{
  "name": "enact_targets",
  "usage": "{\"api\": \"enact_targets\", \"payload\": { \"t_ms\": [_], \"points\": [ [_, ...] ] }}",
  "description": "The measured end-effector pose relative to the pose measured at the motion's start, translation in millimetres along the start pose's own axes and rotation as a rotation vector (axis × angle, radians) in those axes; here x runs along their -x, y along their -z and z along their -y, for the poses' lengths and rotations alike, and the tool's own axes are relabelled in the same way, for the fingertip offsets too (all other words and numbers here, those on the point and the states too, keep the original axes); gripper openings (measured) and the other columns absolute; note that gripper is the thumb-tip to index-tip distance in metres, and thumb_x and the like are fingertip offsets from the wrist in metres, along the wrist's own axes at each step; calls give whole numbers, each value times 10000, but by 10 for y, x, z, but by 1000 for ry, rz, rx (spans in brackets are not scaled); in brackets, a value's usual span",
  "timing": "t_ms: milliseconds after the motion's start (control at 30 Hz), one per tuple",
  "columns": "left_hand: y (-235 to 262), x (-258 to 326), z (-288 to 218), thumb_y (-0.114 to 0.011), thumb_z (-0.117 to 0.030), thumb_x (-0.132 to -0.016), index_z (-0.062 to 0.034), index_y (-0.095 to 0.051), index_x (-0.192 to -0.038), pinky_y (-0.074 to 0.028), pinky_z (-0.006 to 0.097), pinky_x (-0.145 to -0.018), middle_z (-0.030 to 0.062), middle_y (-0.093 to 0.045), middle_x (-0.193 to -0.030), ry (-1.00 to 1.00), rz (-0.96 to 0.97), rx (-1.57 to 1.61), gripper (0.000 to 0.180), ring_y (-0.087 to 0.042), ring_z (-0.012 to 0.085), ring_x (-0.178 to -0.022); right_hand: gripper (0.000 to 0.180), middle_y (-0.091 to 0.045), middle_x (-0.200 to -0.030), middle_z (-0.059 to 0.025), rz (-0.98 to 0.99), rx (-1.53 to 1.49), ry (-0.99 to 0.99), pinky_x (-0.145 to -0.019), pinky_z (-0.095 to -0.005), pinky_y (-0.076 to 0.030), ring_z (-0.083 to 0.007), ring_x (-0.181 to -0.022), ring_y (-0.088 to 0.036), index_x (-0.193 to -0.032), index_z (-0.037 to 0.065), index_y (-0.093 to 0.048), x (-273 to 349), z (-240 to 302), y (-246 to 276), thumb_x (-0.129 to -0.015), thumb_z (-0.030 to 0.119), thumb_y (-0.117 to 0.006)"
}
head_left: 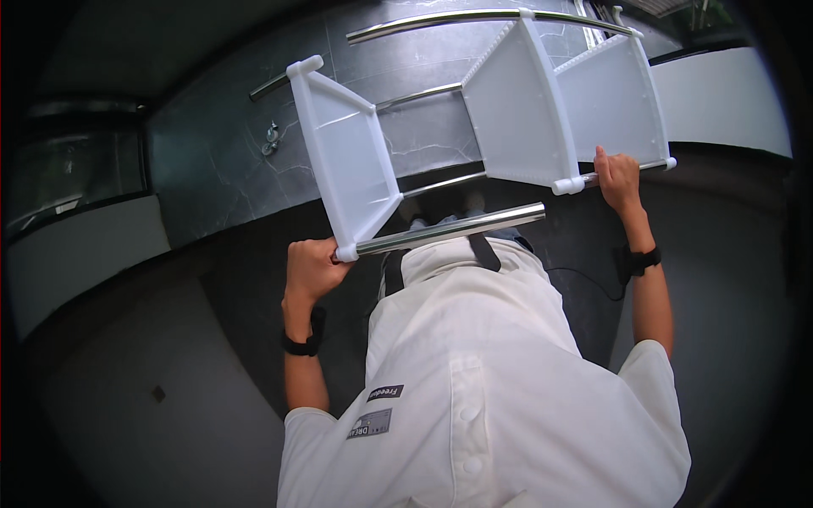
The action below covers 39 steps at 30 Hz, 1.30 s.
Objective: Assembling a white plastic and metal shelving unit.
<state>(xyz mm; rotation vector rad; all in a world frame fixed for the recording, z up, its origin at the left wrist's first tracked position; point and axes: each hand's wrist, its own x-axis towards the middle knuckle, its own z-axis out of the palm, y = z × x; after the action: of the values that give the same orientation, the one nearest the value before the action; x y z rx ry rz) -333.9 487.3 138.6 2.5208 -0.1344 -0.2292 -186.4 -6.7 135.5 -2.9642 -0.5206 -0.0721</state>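
Note:
A shelf rack of white plastic shelves and chrome tubes lies on its side in front of me. Its left shelf (351, 152), middle shelf (517, 110) and right shelf (614, 97) stand on edge. My left hand (313, 269) is closed at the left shelf's near corner, its fingers mostly hidden. From that corner a chrome tube (457, 227) runs right to a free end. My right hand (621, 179) wraps the near tube between the middle and right shelves, thumb pointing up. Along the far side, another tube (432, 25) ends free on the left.
Small metal casters (270, 138) lie left of the rack on the grey marble-patterned surface (212, 169). A white panel (720, 102) stands at the right, and a pale panel (85, 254) at the left. A black cable (584, 275) hangs near my right wrist.

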Motion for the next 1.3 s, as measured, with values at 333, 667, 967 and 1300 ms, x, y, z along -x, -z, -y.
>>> {"api": "enact_targets", "payload": {
  "t_ms": [333,667,967,1300],
  "points": [
    [-139,320,529,-694,-191,-582,-29,-519,-492,-378,363,-416,165,-507,-509,-14,-161,-37,255,-520,343,-450,531,-511,-493,-173,-94,-24,56,-530,-489,-385,-385,-494,-500,-467,42,-497,85,-83,-28,-951,242,-410],
    [-67,233,344,-736,-207,-628,-42,-624,-628,-408,368,-441,153,-538,-544,-14,-82,10,199,-558,335,-498,519,-516,-498,-165,-132,-43,69,-542,-484,-387,-389,-503,-503,-471,37,-491,71,-48,-29,-946,228,-406],
    [18,-128,-219,-768,-280,-689,-50,-580,-629,-406,351,-447,109,-545,-539,-119,-56,-17,302,-557,295,-485,476,-474,-493,-150,-337,-81,-58,-546,-470,-367,-378,-483,-456,-488,28,-458,33,170,-61,-938,179,-415],
    [683,-296,-247,-788,-310,-694,-44,-608,-728,-392,323,-465,71,-560,-580,-184,-290,-264,323,-522,232,-481,494,-457,-479,-158,-524,-50,198,-508,-446,-385,-370,-446,-455,-493,36,-442,-481,74,114,-956,207,-422]
  ]
}}
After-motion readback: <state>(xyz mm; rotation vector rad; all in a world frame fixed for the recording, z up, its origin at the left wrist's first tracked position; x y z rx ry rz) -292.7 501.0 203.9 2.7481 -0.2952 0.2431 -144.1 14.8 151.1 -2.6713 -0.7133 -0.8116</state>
